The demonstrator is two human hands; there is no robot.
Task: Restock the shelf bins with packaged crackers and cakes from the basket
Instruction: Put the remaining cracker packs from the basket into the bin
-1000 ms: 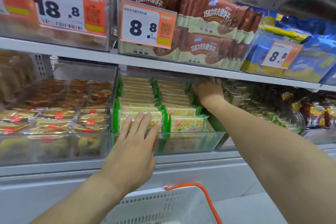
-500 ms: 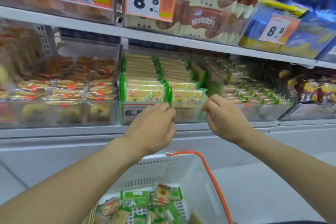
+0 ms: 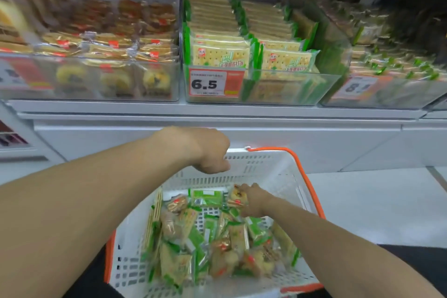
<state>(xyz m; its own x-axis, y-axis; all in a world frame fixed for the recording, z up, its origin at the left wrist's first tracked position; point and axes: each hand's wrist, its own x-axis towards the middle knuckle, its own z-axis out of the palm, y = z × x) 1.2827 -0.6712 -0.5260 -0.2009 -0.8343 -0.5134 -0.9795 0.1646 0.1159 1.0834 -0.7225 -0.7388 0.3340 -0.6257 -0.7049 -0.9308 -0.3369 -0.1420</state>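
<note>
The right hand point(image 3: 251, 199) is reaching into the white basket point(image 3: 271, 167), its fingers pinching a small yellow-and-red cake packet point(image 3: 236, 198) near the far wall, above the loose heap of green cracker packs point(image 3: 205, 232). The left hand point(image 3: 210, 155) is hanging over the far rim, fingers curled and holding nothing. Beyond both hands, the clear shelf bin point(image 3: 290, 89) is sitting with a 6.5 price tag point(image 3: 209, 83)

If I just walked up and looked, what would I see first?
Probably the white basket with the orange handle, low in the middle, full of green and gold snack packs. The right hand reaches inside and touches a gold pack, while the left hand hangs curled over the far rim. Above, the red 6.5 tag stands out on the green cracker bin.
</note>
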